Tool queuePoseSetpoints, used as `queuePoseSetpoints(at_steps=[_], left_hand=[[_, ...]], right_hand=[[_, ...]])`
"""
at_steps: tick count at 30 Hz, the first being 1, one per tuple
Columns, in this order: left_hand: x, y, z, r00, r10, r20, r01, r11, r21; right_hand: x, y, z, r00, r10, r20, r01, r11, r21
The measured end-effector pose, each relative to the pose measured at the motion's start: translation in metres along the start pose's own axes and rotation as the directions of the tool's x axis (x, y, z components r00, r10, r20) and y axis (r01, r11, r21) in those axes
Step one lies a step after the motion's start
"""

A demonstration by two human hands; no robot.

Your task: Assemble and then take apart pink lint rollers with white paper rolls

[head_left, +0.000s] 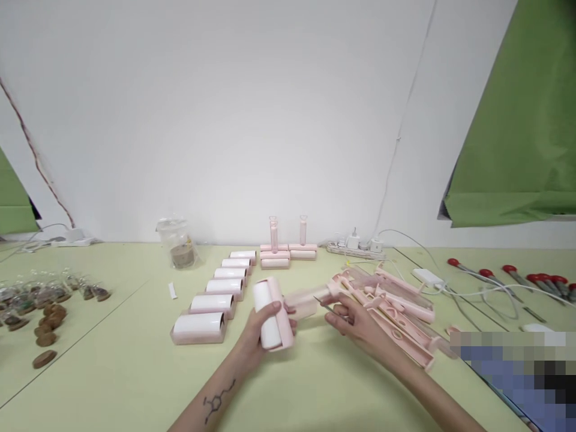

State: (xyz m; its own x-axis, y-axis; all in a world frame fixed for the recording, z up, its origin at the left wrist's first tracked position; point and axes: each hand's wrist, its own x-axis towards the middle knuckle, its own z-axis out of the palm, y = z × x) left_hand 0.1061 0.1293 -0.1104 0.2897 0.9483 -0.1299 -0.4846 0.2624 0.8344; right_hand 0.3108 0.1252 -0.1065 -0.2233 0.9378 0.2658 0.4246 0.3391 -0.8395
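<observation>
My left hand (pixel 263 330) is closed around a white lint roll in a pink holder (pixel 272 312), held upright just above the table. My right hand (pixel 353 315) pinches a pink handle (pixel 315 298) whose translucent end points at the roll. A row of several white rolls in pink holders (pixel 216 300) lies to the left of my left hand. A pile of pink handle parts (pixel 391 300) lies under and beyond my right hand.
Finished pink rollers (pixel 288 249) stand at the back by the wall, beside a power strip (pixel 355 247). A plastic cup (pixel 180 243) stands back left. Small jars and brown discs (pixel 42 300) lie far left; red-handled tools (pixel 517 276) far right.
</observation>
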Motion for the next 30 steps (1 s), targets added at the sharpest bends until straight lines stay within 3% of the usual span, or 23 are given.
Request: queuePoseSetpoints(at_steps=[2, 5, 12, 15, 18, 20, 22, 26, 30], left_hand=[[0.005, 0.005, -0.008, 0.976, 0.180, -0.123, -0.170, 0.982, 0.086], [0.009, 0.012, -0.014, 0.921, 0.356, -0.156, -0.303, 0.909, 0.286], [0.003, 0.005, -0.010, 0.897, 0.441, 0.036, -0.384, 0.735, 0.558], [0.000, 0.000, -0.004, 0.864, 0.504, -0.004, -0.407, 0.703, 0.583], [0.000, 0.000, 0.001, 0.833, 0.547, -0.076, -0.429, 0.728, 0.534], [-0.001, 0.002, 0.001, 0.832, 0.544, -0.105, -0.433, 0.757, 0.489], [-0.001, 0.003, 0.000, 0.856, 0.512, -0.069, -0.423, 0.770, 0.478], [-0.002, 0.002, -0.005, 0.912, 0.379, 0.157, -0.401, 0.740, 0.540], [-0.002, -0.002, -0.009, 0.938, 0.194, 0.286, -0.320, 0.801, 0.506]], right_hand=[[0.001, 0.003, -0.006, 0.997, 0.052, -0.054, -0.056, 0.996, -0.064], [0.001, 0.004, -0.013, 0.979, 0.102, -0.179, -0.126, 0.983, -0.130], [-0.001, 0.007, -0.012, 0.941, 0.232, -0.246, -0.292, 0.924, -0.245], [-0.002, 0.006, -0.013, 0.942, 0.205, -0.265, -0.268, 0.936, -0.228], [-0.002, 0.005, -0.016, 0.949, 0.190, -0.252, -0.249, 0.942, -0.224], [-0.002, 0.006, -0.018, 0.948, 0.193, -0.253, -0.251, 0.942, -0.222], [-0.002, 0.007, -0.018, 0.945, 0.196, -0.260, -0.253, 0.945, -0.207], [-0.005, 0.003, -0.014, 0.949, 0.176, -0.261, -0.238, 0.944, -0.228], [-0.008, -0.005, -0.009, 0.944, 0.160, -0.287, -0.267, 0.884, -0.385]])
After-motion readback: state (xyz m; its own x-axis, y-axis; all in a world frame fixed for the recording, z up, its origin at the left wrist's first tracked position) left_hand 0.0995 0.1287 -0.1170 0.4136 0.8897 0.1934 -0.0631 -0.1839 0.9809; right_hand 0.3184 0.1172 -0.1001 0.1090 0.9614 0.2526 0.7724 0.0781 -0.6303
